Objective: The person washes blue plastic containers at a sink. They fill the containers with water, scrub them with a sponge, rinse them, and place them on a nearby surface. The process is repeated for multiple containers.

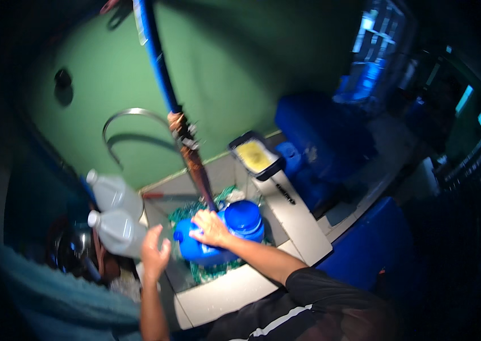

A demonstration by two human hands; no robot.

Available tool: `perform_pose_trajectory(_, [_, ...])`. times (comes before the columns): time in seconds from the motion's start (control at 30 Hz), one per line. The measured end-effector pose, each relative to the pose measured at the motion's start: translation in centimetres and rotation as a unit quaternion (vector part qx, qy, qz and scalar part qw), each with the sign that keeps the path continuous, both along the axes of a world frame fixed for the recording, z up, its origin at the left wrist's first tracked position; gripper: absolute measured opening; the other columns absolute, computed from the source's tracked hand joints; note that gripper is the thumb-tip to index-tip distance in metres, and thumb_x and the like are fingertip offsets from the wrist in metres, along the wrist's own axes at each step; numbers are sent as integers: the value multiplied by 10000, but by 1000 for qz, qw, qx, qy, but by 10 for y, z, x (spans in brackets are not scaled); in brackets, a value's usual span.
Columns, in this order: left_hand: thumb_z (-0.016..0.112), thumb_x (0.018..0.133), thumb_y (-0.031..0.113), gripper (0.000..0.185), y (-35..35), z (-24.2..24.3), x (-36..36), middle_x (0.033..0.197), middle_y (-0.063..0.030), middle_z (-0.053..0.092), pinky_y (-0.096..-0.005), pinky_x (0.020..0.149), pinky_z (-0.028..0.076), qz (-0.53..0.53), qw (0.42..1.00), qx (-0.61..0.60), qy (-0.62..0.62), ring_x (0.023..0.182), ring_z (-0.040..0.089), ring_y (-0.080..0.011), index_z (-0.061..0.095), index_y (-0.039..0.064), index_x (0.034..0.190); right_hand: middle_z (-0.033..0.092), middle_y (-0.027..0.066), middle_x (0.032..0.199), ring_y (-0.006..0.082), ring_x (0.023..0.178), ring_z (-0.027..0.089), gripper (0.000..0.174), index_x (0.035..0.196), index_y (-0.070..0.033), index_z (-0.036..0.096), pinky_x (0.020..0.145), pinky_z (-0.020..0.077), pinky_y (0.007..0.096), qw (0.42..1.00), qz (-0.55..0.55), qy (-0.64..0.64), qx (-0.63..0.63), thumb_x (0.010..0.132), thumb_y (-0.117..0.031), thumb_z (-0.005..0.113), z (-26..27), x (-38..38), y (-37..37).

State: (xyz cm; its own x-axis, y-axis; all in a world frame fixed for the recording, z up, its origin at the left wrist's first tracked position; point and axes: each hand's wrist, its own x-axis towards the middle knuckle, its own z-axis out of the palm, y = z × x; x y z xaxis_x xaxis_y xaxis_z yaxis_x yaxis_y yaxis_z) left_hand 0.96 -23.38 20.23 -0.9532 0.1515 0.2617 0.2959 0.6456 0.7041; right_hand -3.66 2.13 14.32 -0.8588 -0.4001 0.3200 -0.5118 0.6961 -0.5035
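Observation:
A blue plastic jug with a wide round lid stands tilted in a tiled sink basin. My right hand lies over its top, fingers curled around what looks like the handle area. Left of the jug, my left hand is raised with fingers apart, holding nothing. Just behind that hand is a translucent white-capped bottle, and a second similar bottle stands beyond it. Green netting shows around the jug's base, partly hidden by it.
A blue pipe with a wrapped lower end slants down behind the jug. A curved metal spout arches before the green wall. On the rim sits a dark tray with yellow contents. Blue drums stand right; a metal pot lies left.

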Motion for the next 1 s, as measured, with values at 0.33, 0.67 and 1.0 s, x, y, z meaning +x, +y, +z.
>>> perform_pose_trajectory(0.33, [560, 997, 415, 463, 54, -78, -25, 1207, -206, 646, -522, 937, 464, 63, 988, -130, -59, 1126, 583, -433, 606, -9, 1176, 571, 164, 1163, 359, 1132, 553, 492, 1122, -76, 560, 970, 429, 478, 975, -179, -31, -127, 775, -325, 803, 3, -12, 36])
perform_pose_trajectory(0.67, [534, 1007, 426, 451, 50, -66, -14, 1159, -221, 629, -505, 903, 496, 77, 987, -64, -125, 1064, 627, -436, 601, 58, 1259, 588, 186, 1269, 364, 1165, 576, 555, 1219, -83, 639, 953, 473, 446, 971, -233, 0, 52, 788, -407, 772, -12, 1, 127])
perform_pose_trajectory(1.0, [623, 940, 183, 281, 48, -67, 19, 1044, -176, 570, -433, 872, 491, 96, 990, -1, -105, 947, 597, -352, 614, -3, 1151, 625, 167, 1242, 369, 1156, 580, 453, 1221, -52, 657, 1021, 465, 440, 969, -190, -57, -146, 830, -256, 761, -29, 32, 122])
